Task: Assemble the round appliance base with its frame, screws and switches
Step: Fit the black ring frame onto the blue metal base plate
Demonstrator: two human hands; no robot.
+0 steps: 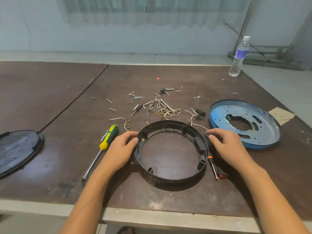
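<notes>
Two bare forearms reach in over the table's (168, 215) pale near edge onto its scuffed dark brown board top. Between the hands lies one ring frame (170, 179), a thin-walled hoop of black plastic with four slotted posts on its inner wall, flat on the table.

The left hand (121, 149) grips the ring's left wall, thumb at the rim and fingers curled round the outside. The right hand (224, 146) has bent fingertips touching a dark part on the ring's outer right wall. Its thumb is hidden, so I cannot tell whether it clamps.

Just under the right wrist lie one small screwdriver (213, 166) with an orange collar and one red switch (222, 176). Left of the left hand lies one larger flat-blade screwdriver (103, 146) with a green and yellow handle. Far left of that hand lies one round black cover (16, 149), partly out of view.

Right of the right hand lies one blue metal base plate (244, 122), round, dished and pierced with holes and slots. Beyond the hands lie thin white wires (168, 113), one black switch (200, 113), a bundle of bent bright metal rods (158, 103) and more than a dozen loose screws (135, 96). Farthest, beyond the right hand, one clear plastic water bottle (238, 56) stands upright.
</notes>
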